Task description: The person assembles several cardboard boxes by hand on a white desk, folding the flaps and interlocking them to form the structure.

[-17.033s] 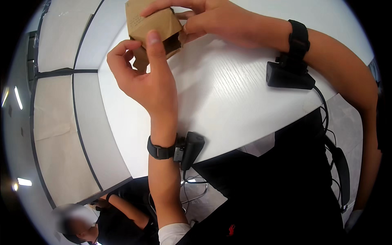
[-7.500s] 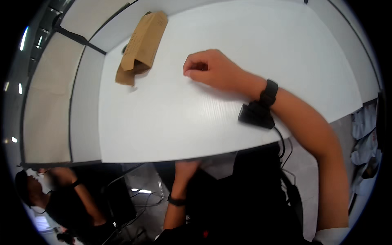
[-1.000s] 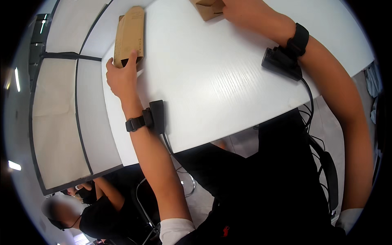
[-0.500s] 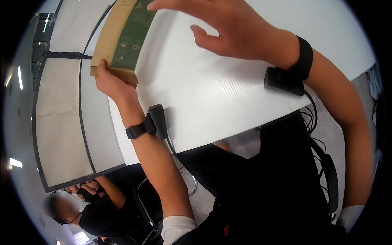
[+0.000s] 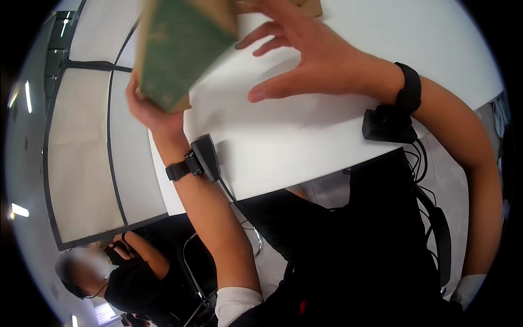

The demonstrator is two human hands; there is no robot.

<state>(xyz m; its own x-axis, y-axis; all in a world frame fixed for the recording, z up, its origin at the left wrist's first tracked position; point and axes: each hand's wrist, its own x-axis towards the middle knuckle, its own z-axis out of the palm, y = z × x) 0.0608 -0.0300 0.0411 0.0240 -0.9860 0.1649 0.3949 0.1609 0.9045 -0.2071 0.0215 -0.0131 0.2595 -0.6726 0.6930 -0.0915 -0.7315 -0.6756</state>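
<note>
A cardboard box (image 5: 182, 52), green on one face and brown along the sides, is tilted over the far left of the white table, blurred by motion. My left hand (image 5: 150, 113) grips its near end, the fingers partly hidden behind it. To the right of the box, my right hand (image 5: 305, 60) hangs over the table with thumb and fingers spread and nothing visible in its grasp. The box's far end runs out of the picture at the top. A brown cardboard piece (image 5: 311, 6) shows at the top edge, beyond my right hand.
The white table (image 5: 283, 141) is bordered on the left by a pale partition (image 5: 81, 158) with dark frames. Black cabled devices (image 5: 205, 157) are strapped at both wrists. A seated person (image 5: 133, 278) in black is at the lower left, past the partition.
The box has turned in my left hand, its green face now angled more toward me. My right hand has moved slightly nearer and spread wider. The brown piece has come into view at the top.
</note>
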